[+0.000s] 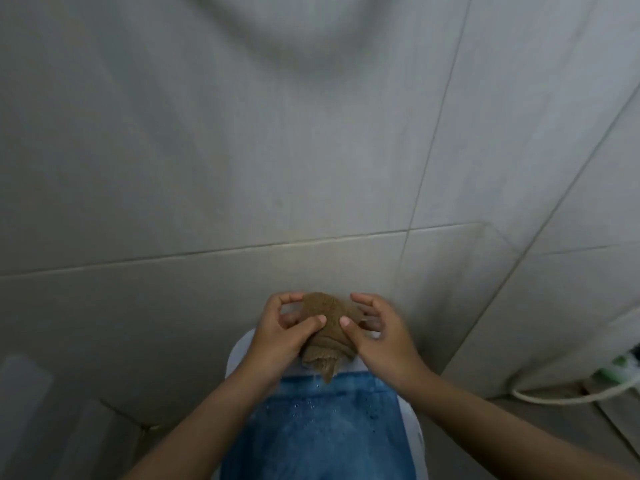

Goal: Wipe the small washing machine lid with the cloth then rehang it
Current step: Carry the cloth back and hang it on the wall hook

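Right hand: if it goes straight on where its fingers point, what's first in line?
The cloth: the right hand has its thumb on it. Beyond it, probably the tiled wall; how far behind is unclear.

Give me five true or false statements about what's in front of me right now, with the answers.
1. The left hand and right hand both hold the cloth. True.
2. The cloth is spread flat on the lid. False: it is bunched up between the hands.
3. The lid is blue with water droplets on it. True.
4. The cloth is white. False: it is brown.
5. A pale hose lies at the right. True.
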The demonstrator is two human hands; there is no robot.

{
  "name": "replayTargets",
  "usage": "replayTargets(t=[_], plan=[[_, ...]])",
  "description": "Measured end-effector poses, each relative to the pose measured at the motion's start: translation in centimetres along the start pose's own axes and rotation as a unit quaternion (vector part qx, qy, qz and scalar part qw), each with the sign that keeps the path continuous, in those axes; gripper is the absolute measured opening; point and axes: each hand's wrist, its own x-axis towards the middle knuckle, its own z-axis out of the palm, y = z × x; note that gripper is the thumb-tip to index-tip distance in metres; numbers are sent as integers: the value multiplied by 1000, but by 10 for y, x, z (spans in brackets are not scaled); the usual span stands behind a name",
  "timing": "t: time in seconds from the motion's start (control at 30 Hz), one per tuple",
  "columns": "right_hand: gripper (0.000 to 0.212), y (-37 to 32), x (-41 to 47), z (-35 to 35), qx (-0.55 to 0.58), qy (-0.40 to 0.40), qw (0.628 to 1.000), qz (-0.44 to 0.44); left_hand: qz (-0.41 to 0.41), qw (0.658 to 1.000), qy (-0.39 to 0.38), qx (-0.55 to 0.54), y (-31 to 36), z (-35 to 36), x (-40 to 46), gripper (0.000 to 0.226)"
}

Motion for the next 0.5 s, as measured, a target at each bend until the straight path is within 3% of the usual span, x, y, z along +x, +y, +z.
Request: replayTargets(t=[0.1, 0.17, 0.3, 0.5], plan=[[9, -50, -7, -22, -73, 2, 997, -23, -4, 997, -57, 46, 59, 4, -17, 44], [19, -92, -15, -38, -85, 9, 996, -22, 9, 993, -74, 95, 101, 9, -33, 38], [22, -186, -31, -75, 0, -18, 999, 37, -10, 991, -60, 122, 184, 19, -72, 33], [20, -348, -61, -136, 170, -75, 977, 102, -143, 987, -5, 68, 307, 30, -142, 30]])
